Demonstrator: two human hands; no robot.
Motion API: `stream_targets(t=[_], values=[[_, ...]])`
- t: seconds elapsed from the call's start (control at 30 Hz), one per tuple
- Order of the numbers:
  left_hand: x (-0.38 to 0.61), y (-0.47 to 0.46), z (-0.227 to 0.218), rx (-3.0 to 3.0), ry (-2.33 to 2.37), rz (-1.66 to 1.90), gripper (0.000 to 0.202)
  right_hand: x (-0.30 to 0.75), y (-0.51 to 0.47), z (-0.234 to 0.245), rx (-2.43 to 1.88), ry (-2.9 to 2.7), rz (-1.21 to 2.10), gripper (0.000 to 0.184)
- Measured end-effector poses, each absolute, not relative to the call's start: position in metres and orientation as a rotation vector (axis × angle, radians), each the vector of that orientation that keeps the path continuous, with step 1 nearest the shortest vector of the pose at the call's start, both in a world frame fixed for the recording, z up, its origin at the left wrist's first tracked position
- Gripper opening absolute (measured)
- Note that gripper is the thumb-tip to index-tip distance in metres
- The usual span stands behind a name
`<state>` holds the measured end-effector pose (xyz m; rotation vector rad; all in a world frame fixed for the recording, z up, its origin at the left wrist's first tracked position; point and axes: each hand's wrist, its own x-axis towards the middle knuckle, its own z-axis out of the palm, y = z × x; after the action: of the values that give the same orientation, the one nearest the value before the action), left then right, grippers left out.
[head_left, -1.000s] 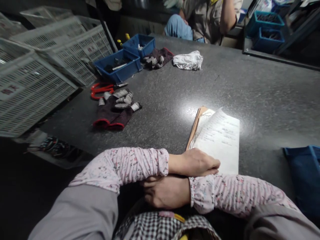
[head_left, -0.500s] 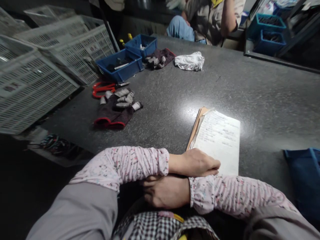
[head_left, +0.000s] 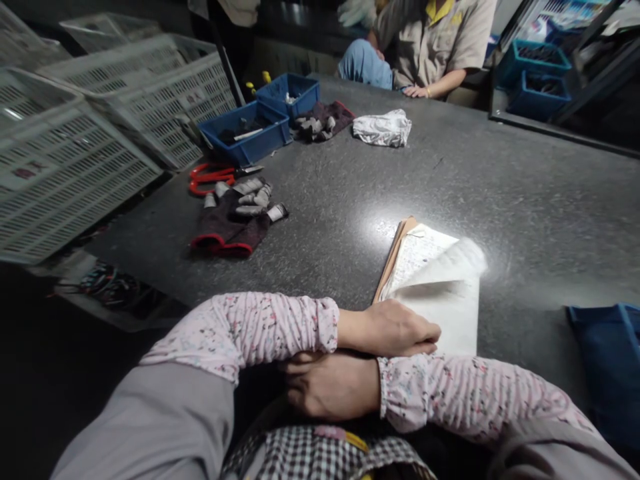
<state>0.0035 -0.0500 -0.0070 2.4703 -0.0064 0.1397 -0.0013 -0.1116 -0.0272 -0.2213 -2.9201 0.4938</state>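
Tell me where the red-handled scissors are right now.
In the head view, the scissors lie on the left side of the table, beyond the nearer dark gloves and in front of the nearer blue bin.

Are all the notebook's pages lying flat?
No: one page of the notebook curls up above the others, just beyond the left hand.

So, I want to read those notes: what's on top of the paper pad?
The left hand lies over part of the paper pad, and a curled page covers some of the sheet below. Whatever they cover cannot be seen.
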Motion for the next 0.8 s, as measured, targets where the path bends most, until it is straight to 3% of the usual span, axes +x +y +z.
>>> stream_targets(t=[0.8], values=[[0.002,-0.051,-0.009,2.487,0.074,0.095,0.02,-0.002,-0.103,-0.013,-0.18,-3.023,0.391,0.023]])
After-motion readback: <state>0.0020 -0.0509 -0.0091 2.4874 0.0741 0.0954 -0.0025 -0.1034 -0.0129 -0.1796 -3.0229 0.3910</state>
